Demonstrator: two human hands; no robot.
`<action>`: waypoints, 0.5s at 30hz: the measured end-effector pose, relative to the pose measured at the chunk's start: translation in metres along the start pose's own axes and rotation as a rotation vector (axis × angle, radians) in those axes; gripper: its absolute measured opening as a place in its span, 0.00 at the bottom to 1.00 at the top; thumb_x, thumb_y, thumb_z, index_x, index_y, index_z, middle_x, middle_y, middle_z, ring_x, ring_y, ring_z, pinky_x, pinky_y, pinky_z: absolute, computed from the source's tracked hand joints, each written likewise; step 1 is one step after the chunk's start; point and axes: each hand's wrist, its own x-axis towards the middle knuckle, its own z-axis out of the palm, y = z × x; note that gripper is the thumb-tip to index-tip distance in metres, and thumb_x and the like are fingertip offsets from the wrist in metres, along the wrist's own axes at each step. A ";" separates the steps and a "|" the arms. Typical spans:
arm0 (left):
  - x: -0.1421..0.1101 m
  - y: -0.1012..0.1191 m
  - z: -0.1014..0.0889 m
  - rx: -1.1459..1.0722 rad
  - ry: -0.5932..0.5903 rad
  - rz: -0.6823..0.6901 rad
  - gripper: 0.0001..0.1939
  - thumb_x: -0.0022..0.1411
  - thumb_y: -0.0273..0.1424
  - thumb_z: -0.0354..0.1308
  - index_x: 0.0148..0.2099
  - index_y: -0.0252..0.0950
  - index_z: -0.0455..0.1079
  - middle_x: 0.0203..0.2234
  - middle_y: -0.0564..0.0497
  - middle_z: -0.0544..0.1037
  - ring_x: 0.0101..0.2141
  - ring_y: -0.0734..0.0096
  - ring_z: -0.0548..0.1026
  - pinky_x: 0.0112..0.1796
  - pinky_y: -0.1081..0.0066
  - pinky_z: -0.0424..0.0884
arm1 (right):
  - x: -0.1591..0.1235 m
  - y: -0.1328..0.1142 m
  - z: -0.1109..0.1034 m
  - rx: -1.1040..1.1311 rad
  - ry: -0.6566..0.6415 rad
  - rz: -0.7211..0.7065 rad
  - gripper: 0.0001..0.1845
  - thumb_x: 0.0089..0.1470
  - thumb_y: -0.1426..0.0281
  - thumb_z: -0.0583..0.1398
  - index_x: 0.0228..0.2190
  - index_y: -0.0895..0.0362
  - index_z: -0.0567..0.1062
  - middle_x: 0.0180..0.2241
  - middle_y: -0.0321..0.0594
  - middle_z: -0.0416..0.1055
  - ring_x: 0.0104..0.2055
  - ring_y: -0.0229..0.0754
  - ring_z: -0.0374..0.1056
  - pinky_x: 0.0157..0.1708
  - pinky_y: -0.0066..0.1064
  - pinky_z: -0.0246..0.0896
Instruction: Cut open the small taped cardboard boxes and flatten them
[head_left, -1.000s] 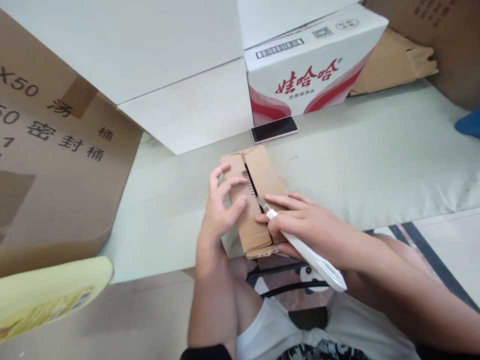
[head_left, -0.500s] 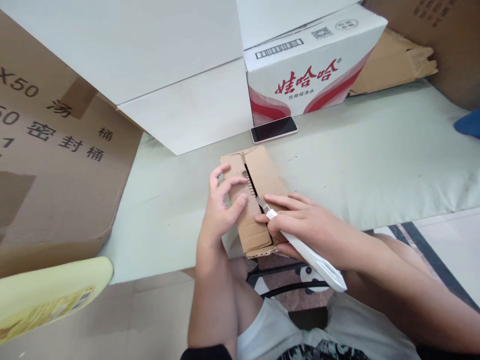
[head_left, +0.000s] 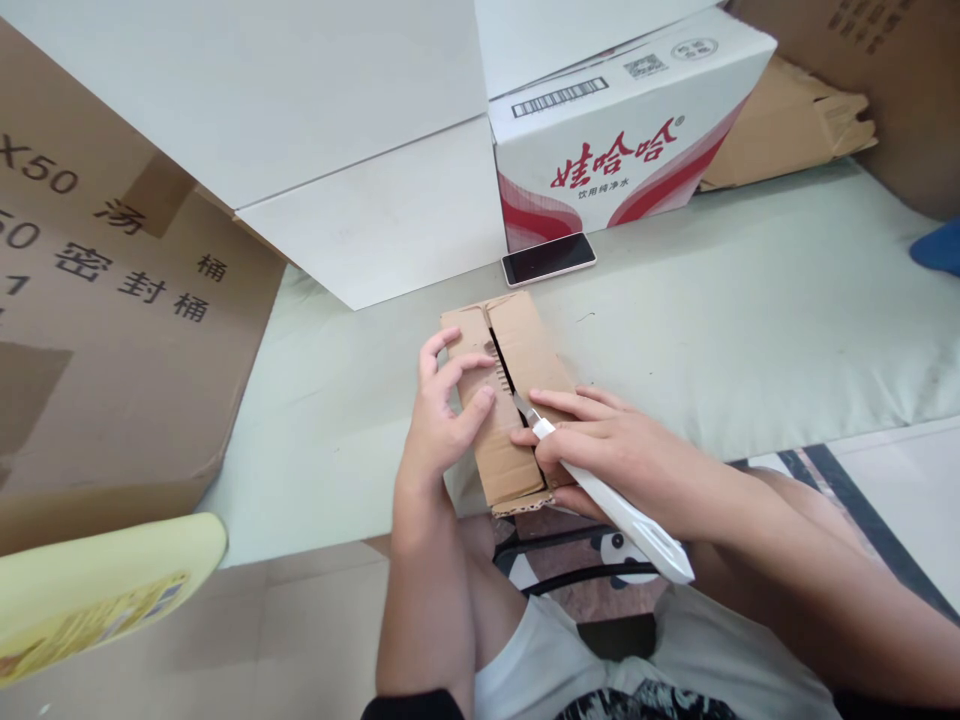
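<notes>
Small brown carton [head_left: 506, 425]: it lay near the centre of the frame on the pale green cloth [head_left: 720, 320], its two top flaps parted by a narrow dark slit, a ragged corrugated edge showing at its lower end.
White knife [head_left: 611, 500]: its handle slanted from the carton toward the lower right, and its metal blade met the slit — how deep the tip went could not be told.
Right hand [head_left: 630, 455]: your fingers were clenched around the knife's handle, with some fingertips resting on the carton's right flap.
Left hand [head_left: 439, 425]: your fingers were spread and loosely bent, thumb and fingertips touching the carton's left flap.
Phone [head_left: 549, 260]: it lay screen up above the carton, just in front of the red-and-white box [head_left: 622, 170] at upper centre.
Plain white box [head_left: 375, 240]: it stood left of the red-and-white one, near the top of the frame.
Large brown carton [head_left: 135, 330]: it filled the left edge, printed with black characters.
Yellow-green object [head_left: 112, 580]: it jutted in at lower left — only partly in view.
</notes>
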 end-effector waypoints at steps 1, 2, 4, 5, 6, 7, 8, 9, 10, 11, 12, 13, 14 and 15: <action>0.000 0.000 0.000 0.000 0.001 0.000 0.23 0.67 0.54 0.54 0.50 0.41 0.75 0.63 0.41 0.62 0.69 0.49 0.58 0.66 0.47 0.62 | 0.000 0.000 0.000 -0.002 -0.001 -0.001 0.02 0.65 0.70 0.59 0.39 0.52 0.73 0.60 0.40 0.75 0.74 0.54 0.55 0.65 0.57 0.60; 0.000 0.000 0.000 -0.001 0.003 0.002 0.24 0.67 0.54 0.54 0.49 0.41 0.75 0.62 0.41 0.62 0.69 0.48 0.58 0.66 0.46 0.62 | 0.000 0.000 0.000 -0.004 -0.001 0.001 0.02 0.65 0.70 0.59 0.39 0.52 0.73 0.60 0.40 0.76 0.74 0.53 0.55 0.65 0.57 0.60; 0.001 0.000 0.000 -0.003 0.007 0.003 0.24 0.67 0.54 0.54 0.49 0.41 0.75 0.62 0.41 0.62 0.69 0.48 0.59 0.66 0.46 0.63 | 0.001 0.000 0.001 -0.008 -0.002 0.007 0.03 0.65 0.70 0.59 0.39 0.52 0.73 0.59 0.41 0.76 0.74 0.53 0.55 0.65 0.57 0.59; 0.001 0.000 0.000 -0.004 0.009 0.003 0.24 0.67 0.54 0.54 0.49 0.41 0.75 0.62 0.41 0.62 0.69 0.48 0.59 0.66 0.46 0.63 | 0.001 0.000 0.001 -0.010 -0.002 0.008 0.03 0.65 0.70 0.59 0.40 0.52 0.73 0.60 0.40 0.76 0.73 0.53 0.55 0.65 0.57 0.59; 0.001 0.000 0.001 -0.004 0.010 0.003 0.24 0.67 0.54 0.54 0.49 0.41 0.75 0.62 0.41 0.62 0.69 0.48 0.59 0.66 0.46 0.63 | 0.001 0.000 0.001 -0.011 -0.001 0.007 0.02 0.65 0.70 0.59 0.40 0.52 0.73 0.60 0.40 0.76 0.73 0.53 0.55 0.66 0.57 0.59; 0.001 0.000 0.001 -0.003 0.012 0.003 0.24 0.67 0.54 0.54 0.49 0.41 0.75 0.62 0.41 0.62 0.69 0.48 0.59 0.66 0.46 0.63 | 0.001 0.000 0.002 -0.010 0.000 0.007 0.02 0.65 0.69 0.59 0.40 0.52 0.73 0.60 0.39 0.76 0.73 0.53 0.55 0.66 0.58 0.59; 0.001 0.000 0.001 -0.002 0.013 0.005 0.24 0.67 0.54 0.54 0.49 0.40 0.75 0.62 0.40 0.62 0.69 0.48 0.59 0.66 0.46 0.63 | 0.001 0.001 0.002 -0.008 0.001 0.004 0.02 0.66 0.68 0.59 0.40 0.53 0.73 0.60 0.39 0.76 0.73 0.54 0.55 0.66 0.58 0.59; 0.001 0.000 0.001 -0.002 0.015 0.008 0.24 0.67 0.54 0.54 0.49 0.40 0.75 0.62 0.40 0.62 0.69 0.48 0.59 0.66 0.46 0.63 | 0.001 0.001 0.002 -0.006 0.003 0.002 0.03 0.66 0.68 0.59 0.39 0.53 0.73 0.60 0.38 0.76 0.73 0.54 0.55 0.65 0.58 0.59; 0.000 0.000 0.001 -0.002 0.017 0.012 0.24 0.67 0.54 0.54 0.49 0.40 0.75 0.62 0.40 0.63 0.68 0.48 0.59 0.66 0.46 0.63 | 0.001 0.001 0.002 -0.005 0.003 0.001 0.03 0.66 0.68 0.59 0.39 0.53 0.73 0.60 0.38 0.76 0.73 0.54 0.55 0.65 0.58 0.60; 0.000 -0.001 0.002 -0.002 0.020 0.016 0.24 0.67 0.54 0.54 0.49 0.40 0.75 0.62 0.40 0.63 0.68 0.48 0.60 0.66 0.46 0.63 | 0.001 0.001 0.002 -0.005 0.004 0.000 0.03 0.66 0.68 0.59 0.40 0.53 0.73 0.60 0.38 0.75 0.73 0.55 0.55 0.65 0.57 0.60; 0.000 -0.001 0.002 -0.002 0.022 0.019 0.24 0.67 0.54 0.54 0.49 0.40 0.75 0.62 0.40 0.63 0.68 0.48 0.60 0.66 0.46 0.63 | 0.000 0.001 0.002 -0.007 0.006 -0.001 0.02 0.66 0.68 0.58 0.39 0.52 0.72 0.60 0.38 0.75 0.73 0.54 0.55 0.65 0.57 0.60; 0.000 -0.002 0.002 0.000 0.022 0.019 0.24 0.67 0.53 0.54 0.49 0.40 0.75 0.62 0.40 0.63 0.68 0.48 0.60 0.66 0.46 0.63 | 0.000 0.001 0.002 -0.011 0.006 -0.002 0.02 0.66 0.68 0.58 0.40 0.52 0.72 0.60 0.38 0.75 0.73 0.54 0.55 0.65 0.57 0.60; 0.000 -0.002 0.001 0.007 0.021 0.016 0.24 0.67 0.53 0.54 0.49 0.40 0.75 0.62 0.40 0.63 0.68 0.48 0.60 0.66 0.46 0.63 | 0.000 0.001 0.002 -0.014 0.007 -0.002 0.02 0.66 0.68 0.58 0.40 0.52 0.72 0.60 0.38 0.75 0.73 0.54 0.55 0.65 0.57 0.60; 0.000 -0.002 0.001 0.015 0.018 0.012 0.24 0.67 0.53 0.54 0.49 0.40 0.75 0.62 0.40 0.63 0.69 0.48 0.59 0.66 0.46 0.63 | 0.000 0.001 0.002 -0.016 0.006 -0.002 0.02 0.66 0.68 0.58 0.39 0.52 0.72 0.60 0.38 0.75 0.73 0.54 0.56 0.65 0.57 0.60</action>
